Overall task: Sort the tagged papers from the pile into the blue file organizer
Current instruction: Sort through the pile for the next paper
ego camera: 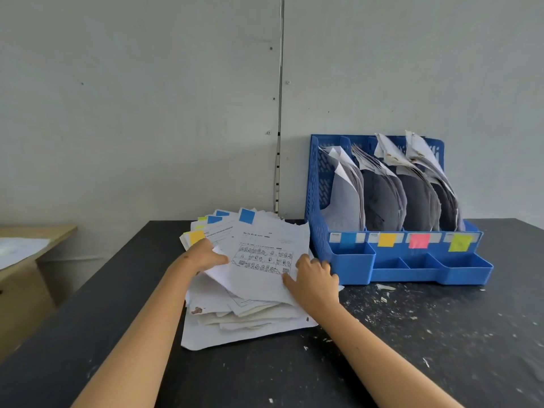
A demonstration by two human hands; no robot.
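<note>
Tagged papers (244, 290) are heaped in a loose, untidy pile on a black bench (117, 304), close to its far edge and just left of the blue file organizer (391, 260). The top sheet (259, 260), white and printed with a grid of small cartoon drawings, is gripped at both sides. Its left edge is held by the left hand (203, 256), fingers curled round the paper. Its lower right edge is pinched by the right hand (315, 282), thumb on the sheet and fingers bent beside the organizer's front left corner. A blue tag (246, 215) is seen at the sheet's far edge. Behind it, further sheets are fanned out with blue tags and a yellow tag (195, 237). Lower sheets look creased and stained.

The organizer is set against the grey wall (147, 113) at the bench's far edge. Four upright slots are each filled with curling, slumped papers. The slot fronts are labelled, left to right, with a blue label (348, 239), a yellow label (386, 240), a pink label (419, 241) and a lime label (459, 242). Shallow open trays line its front.

Small white paper scraps (382, 293) are scattered over the bench's right side. Bare bench is left along the near edge and to the left of the pile. A wooden desk (32, 260) is seen beyond the bench's left edge.
</note>
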